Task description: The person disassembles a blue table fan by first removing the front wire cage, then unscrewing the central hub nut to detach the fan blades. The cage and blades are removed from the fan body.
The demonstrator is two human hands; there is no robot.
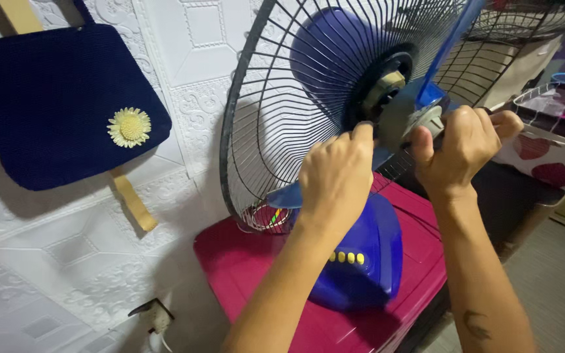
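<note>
Two hands working at the hub of a blue fan (361, 261) standing on a magenta stool (243, 261).

The rear wire guard (276, 98) is standing upright (front grille off); the left hand (336, 176) is pinching the hub's edge, the right hand (462, 147) is clamping the grey blade cap (426, 119).

left hand (335, 176): bare, no ring or glove showing; the back faces the camera, knuckles and short fingers plain
left forearm (276, 294): bare up to the picture's lower edge, no sleeve, no watch, no band at the wrist
right hand (462, 144): bare, no ring or glove to be seen
right forearm (482, 281): bare, no sleeve or wristband; a small dark tattoo (475, 325) sits low on it, its shape too small to make out
</note>
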